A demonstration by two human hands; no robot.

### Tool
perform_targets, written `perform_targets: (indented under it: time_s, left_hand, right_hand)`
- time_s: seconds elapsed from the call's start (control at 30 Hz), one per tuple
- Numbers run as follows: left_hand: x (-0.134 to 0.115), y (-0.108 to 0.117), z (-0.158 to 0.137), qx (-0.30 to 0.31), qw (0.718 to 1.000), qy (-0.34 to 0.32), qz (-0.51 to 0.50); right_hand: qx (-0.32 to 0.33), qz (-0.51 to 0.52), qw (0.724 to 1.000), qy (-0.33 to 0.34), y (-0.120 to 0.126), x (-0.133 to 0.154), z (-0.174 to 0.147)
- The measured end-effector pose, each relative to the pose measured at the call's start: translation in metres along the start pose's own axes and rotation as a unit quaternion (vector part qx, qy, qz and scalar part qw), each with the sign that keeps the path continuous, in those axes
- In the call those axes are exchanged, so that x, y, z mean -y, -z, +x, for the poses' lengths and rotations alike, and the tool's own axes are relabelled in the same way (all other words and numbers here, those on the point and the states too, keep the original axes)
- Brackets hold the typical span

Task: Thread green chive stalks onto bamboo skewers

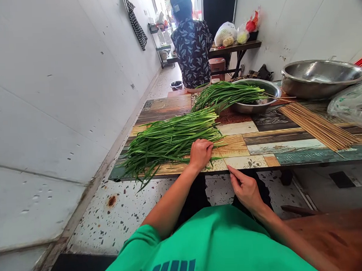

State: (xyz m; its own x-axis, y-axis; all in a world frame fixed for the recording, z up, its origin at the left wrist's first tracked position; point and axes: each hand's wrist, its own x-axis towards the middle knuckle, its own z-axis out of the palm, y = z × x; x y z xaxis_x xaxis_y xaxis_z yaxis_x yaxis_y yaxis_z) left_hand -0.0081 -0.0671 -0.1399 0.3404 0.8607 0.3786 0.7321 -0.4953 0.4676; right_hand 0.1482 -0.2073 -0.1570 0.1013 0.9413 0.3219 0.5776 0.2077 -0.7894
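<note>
Left hand [201,153]: curled at the chives' [169,136] pale ends; I cannot tell whether it grips. Right hand [245,188]: pinching a thin skewer [225,160], faint, mostly hidden. Beyond both: bowl [246,108], second bunch [224,96] overhanging its rim. Farther right: loose skewers [320,125], basin [313,87], bag [352,106], cut off.

A patchwork wood-print surface [286,147] is stretching across the middle of the frame. Toward its left end, a pile of long green leaves [172,138] is lying, some tips hanging over the near edge. Above centre, a second bundle of greens [224,95] is reaching over a metal bowl [248,108]. Thin brown sticks [320,125] are lying at right, below a larger basin [319,86]; clear plastic [352,104] is resting at the right edge.
</note>
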Motion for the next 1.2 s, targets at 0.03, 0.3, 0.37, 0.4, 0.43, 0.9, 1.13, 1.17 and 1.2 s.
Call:
perform_targets:
  time_s: [0.03, 0.3, 0.37, 0.4, 0.43, 0.9, 1.13, 1.17, 1.2]
  left_hand:
    - [0.001, 0.000, 0.000, -0.001, 1.000, -0.003, -0.007]
    - [-0.004, 0.006, -0.002, 0.000, 0.999, -0.032, 0.009]
    - [-0.007, 0.007, -0.002, -0.001, 0.999, -0.037, 0.022]
    - [-0.008, 0.007, -0.003, 0.001, 0.999, -0.039, 0.025]
    - [-0.009, 0.007, -0.003, 0.004, 0.999, -0.043, 0.027]
    - [-0.024, 0.021, 0.011, 0.101, 0.993, -0.025, 0.059]
    - [-0.021, 0.003, 0.016, 0.101, 0.992, -0.030, 0.070]
    - [-0.021, 0.003, 0.016, 0.097, 0.992, -0.029, 0.069]
    - [-0.020, 0.003, 0.015, 0.094, 0.993, -0.026, 0.068]
  right_hand:
    - [0.000, 0.001, 1.000, -0.004, 0.000, 0.000, 0.000]
    - [-0.019, -0.004, 1.000, -0.010, -0.002, 0.008, 0.000]
    - [-0.019, -0.008, 1.000, -0.013, -0.003, 0.009, 0.002]
    - [-0.017, -0.010, 1.000, -0.015, -0.004, 0.009, 0.004]
    - [-0.018, -0.010, 1.000, -0.016, -0.005, 0.009, 0.007]
    - [-0.026, 0.006, 0.999, -0.042, -0.002, 0.006, 0.000]
    - [-0.031, 0.002, 0.998, -0.055, 0.000, 0.003, -0.009]
    - [-0.032, 0.002, 0.998, -0.053, 0.000, 0.003, -0.010]
    - [-0.033, 0.001, 0.998, -0.050, 0.000, 0.002, -0.010]
